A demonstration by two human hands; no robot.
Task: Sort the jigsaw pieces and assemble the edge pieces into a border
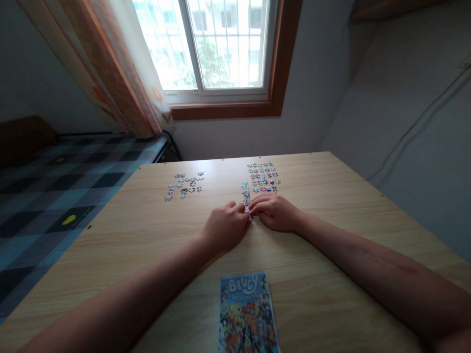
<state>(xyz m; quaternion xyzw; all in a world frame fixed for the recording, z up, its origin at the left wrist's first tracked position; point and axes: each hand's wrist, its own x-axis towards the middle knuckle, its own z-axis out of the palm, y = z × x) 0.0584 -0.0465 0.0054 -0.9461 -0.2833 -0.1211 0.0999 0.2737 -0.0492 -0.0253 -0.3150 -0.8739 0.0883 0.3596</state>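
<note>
My left hand (pixel 228 226) and right hand (pixel 276 212) curled their fingers at the near end of the puzzle strip (pixel 246 192), which pointed toward the table's (pixel 147 245) far edge; whether either pinched a piece, I couldn't tell. Uneven pressing could have buckled its joints.

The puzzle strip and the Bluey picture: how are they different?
The puzzle strip is narrow; the Bluey picture is much wider.
The strip is made of little pieces; the picture looks like one sheet.
The left hand and right hand are at the strip's near end; no hand touches the picture.
Both are colourful and lie on the table.
</note>
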